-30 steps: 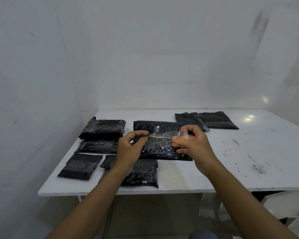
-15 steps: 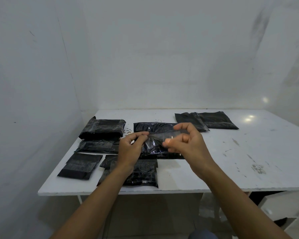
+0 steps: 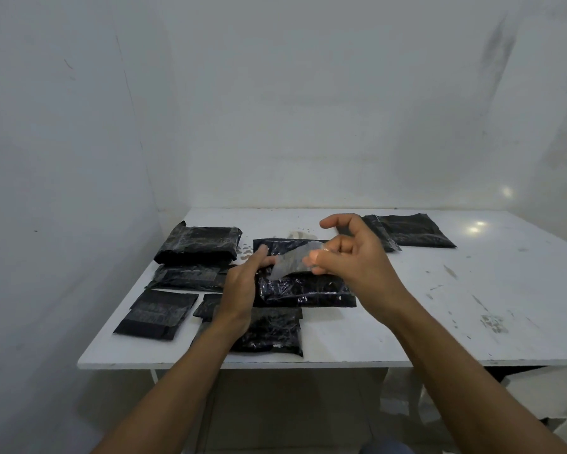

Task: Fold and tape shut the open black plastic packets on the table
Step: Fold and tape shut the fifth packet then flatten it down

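A black plastic packet (image 3: 308, 290) lies flat in the middle of the white table (image 3: 406, 322). My left hand (image 3: 242, 286) rests on its left end with fingers stretched forward, the fingertips at the lower end of a clear tape strip (image 3: 290, 263). My right hand (image 3: 350, 257) hovers above the packet and pinches the strip's upper end between thumb and fingers; its index finger arches free above. The strip slants down from right to left. Two black packets (image 3: 413, 234) lie overlapping at the back right.
Several folded black packets lie at the table's left: one thick (image 3: 198, 244), one flatter (image 3: 187, 276), one near the front-left corner (image 3: 157, 314), and one (image 3: 272, 332) partly under my left wrist. White walls border the table at left and back.
My right hand has lifted and drawn left, raising its end of the tape strip off the packet. My left hand's fingers have gone from a pinch to lying flat on the packet.
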